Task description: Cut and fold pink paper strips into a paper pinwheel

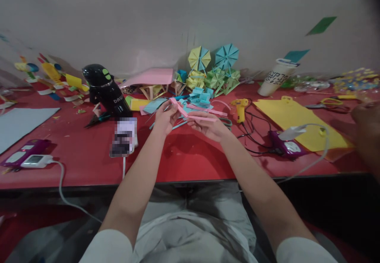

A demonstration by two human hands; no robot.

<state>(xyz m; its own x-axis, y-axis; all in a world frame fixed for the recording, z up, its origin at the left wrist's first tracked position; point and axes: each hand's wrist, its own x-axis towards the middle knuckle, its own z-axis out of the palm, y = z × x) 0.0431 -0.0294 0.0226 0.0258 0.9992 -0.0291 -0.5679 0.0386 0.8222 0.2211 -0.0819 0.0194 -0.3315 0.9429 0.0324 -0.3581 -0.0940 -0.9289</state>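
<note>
A folded pink paper strip [181, 109] stretches between my two hands over the red table [192, 156], bent at an angle near its middle. My left hand [166, 116] pinches its upper left end between thumb and fingers. The other end lies in my right hand [208, 125], its fingers closed on the paper. Just behind the hands are loose blue paper pieces [202, 96] and more pink strips [219, 112]. Upright paper pinwheel shapes [227, 56] in blue, yellow and green stand farther back.
A black bottle [107, 93] and a phone [124, 136] are on the left. To the right lie a yellow glue gun [240, 108] with cables, a purple power strip [287, 146], yellow sheets [303, 122], scissors [329, 106] and a cup [276, 78]. Another person's hand [366, 122] shows at far right.
</note>
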